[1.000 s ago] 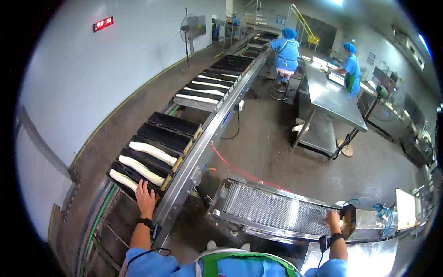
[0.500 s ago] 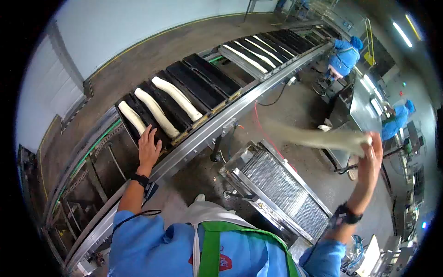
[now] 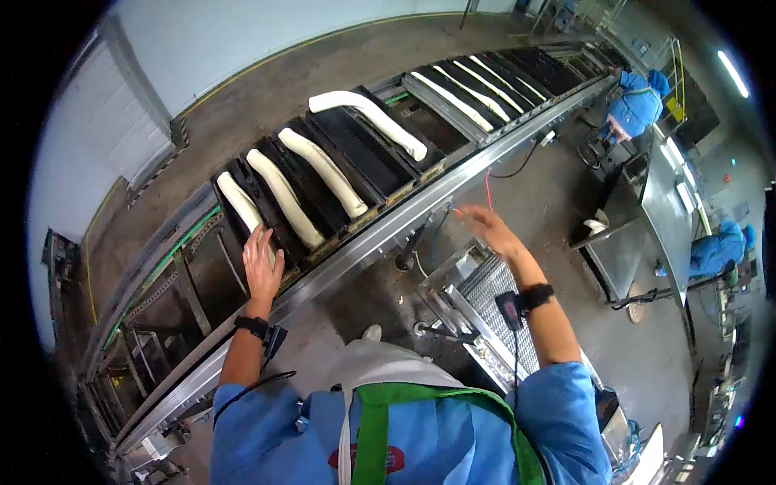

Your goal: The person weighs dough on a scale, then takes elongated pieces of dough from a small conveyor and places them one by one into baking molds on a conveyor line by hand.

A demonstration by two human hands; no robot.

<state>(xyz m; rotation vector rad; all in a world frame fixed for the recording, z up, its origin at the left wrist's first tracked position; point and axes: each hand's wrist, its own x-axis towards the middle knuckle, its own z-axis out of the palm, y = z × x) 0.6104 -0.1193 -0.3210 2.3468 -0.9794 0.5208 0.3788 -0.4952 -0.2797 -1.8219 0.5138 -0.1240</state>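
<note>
Black baking pans [image 3: 356,155] are borne in a row along a steel-railed tray conveyor [image 3: 440,184]. On the conveyor's nearest stretch, the first dough strip [image 3: 237,200] is covered at its near end by the left hand [image 3: 263,263], whose fingers are spread in an unclasped grip. Next along the conveyor, a second dough strip [image 3: 283,198] and a third dough strip [image 3: 323,172] are cradled in pans of their own. Farther up the conveyor, past one dark pan, a bent fourth dough strip [image 3: 372,120] is stretched aslant, with one end extended to the conveyor's far side; whether it is fully settled in its pan cannot be told. The right hand [image 3: 491,230] is raised just off the conveyor's near side, its fingers extended and its grip slack. Below that hand, a wire-mesh belt [image 3: 485,284] is set at an angle to the conveyor. More dough strips [image 3: 453,101] are carried on the conveyor's far stretch, beside which a co-worker in blue [image 3: 636,109] is seen. Across the floor from the conveyor, a metal table [image 3: 667,190] is placed, with a second co-worker [image 3: 715,255] partly hidden behind it.
</note>
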